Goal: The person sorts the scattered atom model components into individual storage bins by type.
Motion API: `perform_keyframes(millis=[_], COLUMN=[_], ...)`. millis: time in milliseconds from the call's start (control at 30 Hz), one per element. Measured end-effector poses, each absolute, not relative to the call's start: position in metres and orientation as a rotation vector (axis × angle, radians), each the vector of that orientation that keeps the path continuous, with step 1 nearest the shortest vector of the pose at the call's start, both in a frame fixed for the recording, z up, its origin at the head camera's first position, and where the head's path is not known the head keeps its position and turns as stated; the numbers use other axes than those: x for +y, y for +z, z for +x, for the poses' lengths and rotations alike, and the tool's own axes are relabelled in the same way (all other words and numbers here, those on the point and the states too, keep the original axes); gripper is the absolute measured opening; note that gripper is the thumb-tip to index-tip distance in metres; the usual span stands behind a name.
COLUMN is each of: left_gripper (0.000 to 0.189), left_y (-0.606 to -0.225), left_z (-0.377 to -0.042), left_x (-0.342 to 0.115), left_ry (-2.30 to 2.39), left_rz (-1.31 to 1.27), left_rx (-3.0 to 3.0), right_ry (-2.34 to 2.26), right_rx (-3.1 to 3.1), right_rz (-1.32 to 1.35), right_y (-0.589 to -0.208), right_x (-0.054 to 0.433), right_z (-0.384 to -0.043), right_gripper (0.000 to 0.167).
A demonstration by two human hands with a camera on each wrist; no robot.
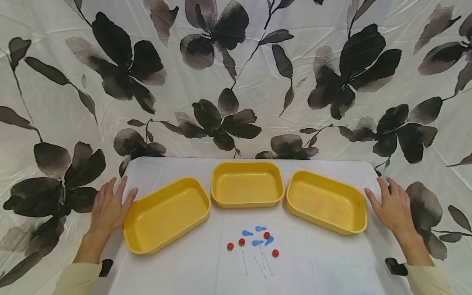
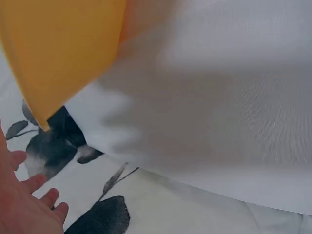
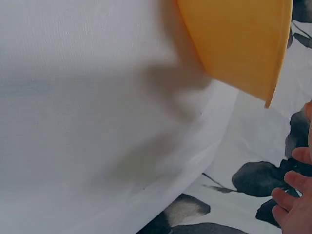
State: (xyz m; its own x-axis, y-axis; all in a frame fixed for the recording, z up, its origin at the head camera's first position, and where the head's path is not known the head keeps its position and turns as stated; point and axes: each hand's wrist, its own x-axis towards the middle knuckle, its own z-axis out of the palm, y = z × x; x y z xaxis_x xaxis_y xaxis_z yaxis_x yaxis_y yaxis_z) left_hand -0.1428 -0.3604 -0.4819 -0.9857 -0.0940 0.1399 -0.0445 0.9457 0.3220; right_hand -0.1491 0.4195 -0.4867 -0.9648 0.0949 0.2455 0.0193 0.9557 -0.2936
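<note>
My left hand [image 1: 110, 205] hovers with spread fingers beside the left yellow tray [image 1: 167, 217]; whether the thumb touches its rim I cannot tell. At the other side, my right hand [image 1: 394, 205] is spread next to the right yellow tray [image 1: 326, 203], a small gap between them. Both wrist views show loosely extended fingers with nothing held. A third yellow tray [image 1: 248, 184] stands between these two. In front of the trays lie several red beads [image 1: 275, 253], several small blue drop-shaped pieces [image 1: 247, 233] and several thin pale sticks [image 1: 245, 263] with small ends.
The trays stand on a white-covered table [image 1: 184, 270], whose rounded far edge lies just behind them. Beyond it spreads a white cloth with dark printed flowers [image 1: 221, 123]. A black wrist-camera part [image 1: 396, 266] shows by the right sleeve.
</note>
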Motion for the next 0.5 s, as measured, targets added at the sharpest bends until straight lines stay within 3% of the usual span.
perform_keyframes(millis=[200,500], left_gripper=[0.075,0.065], left_y=[-0.479,-0.476], left_z=[-0.139,-0.13], left_x=[-0.351,-0.34], left_ry=[-0.506,-0.598], left_rz=[0.166,0.166], left_rx=[-2.928,-2.835], right_ry=[0.446,0.561], right_rx=[-2.75,-2.687], right_rz=[-0.059,0.004], right_y=[-0.484,-0.479], right_x=[0.411,0.396], right_z=[-0.143,-0.138], right_gripper=[0.059,0.05])
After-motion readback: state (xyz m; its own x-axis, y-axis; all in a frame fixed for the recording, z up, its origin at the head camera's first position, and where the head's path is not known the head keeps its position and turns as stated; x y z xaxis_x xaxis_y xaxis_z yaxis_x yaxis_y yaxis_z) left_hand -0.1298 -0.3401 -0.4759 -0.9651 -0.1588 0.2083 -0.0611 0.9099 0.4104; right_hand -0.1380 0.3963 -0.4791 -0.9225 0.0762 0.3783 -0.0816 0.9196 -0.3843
